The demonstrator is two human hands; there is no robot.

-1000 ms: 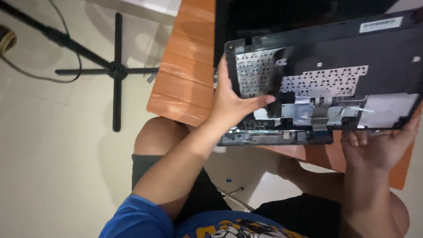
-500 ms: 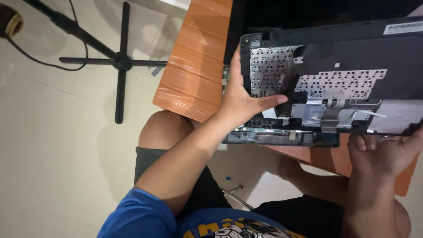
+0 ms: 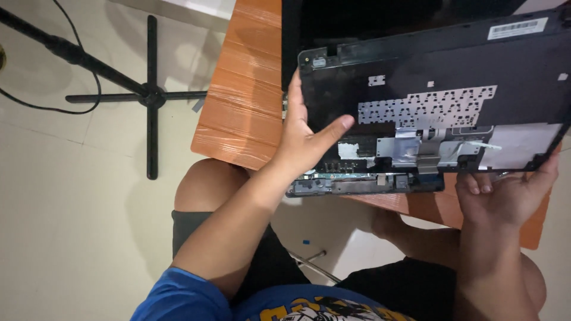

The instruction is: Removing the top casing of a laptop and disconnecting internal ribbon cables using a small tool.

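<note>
Head view: left hand (image 3: 303, 139) and right hand (image 3: 511, 190) grasping laptop cover panel (image 3: 452, 77) over wooden table (image 3: 244, 101); black stand (image 3: 148, 95) on floor.

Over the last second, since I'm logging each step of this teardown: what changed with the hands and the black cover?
The black laptop cover panel has tilted further up off the base, its underside now facing the camera. The left hand shifted along its left edge, thumb across the underside. The right hand still supports the lower right corner. The base stays on the wooden table.
</note>
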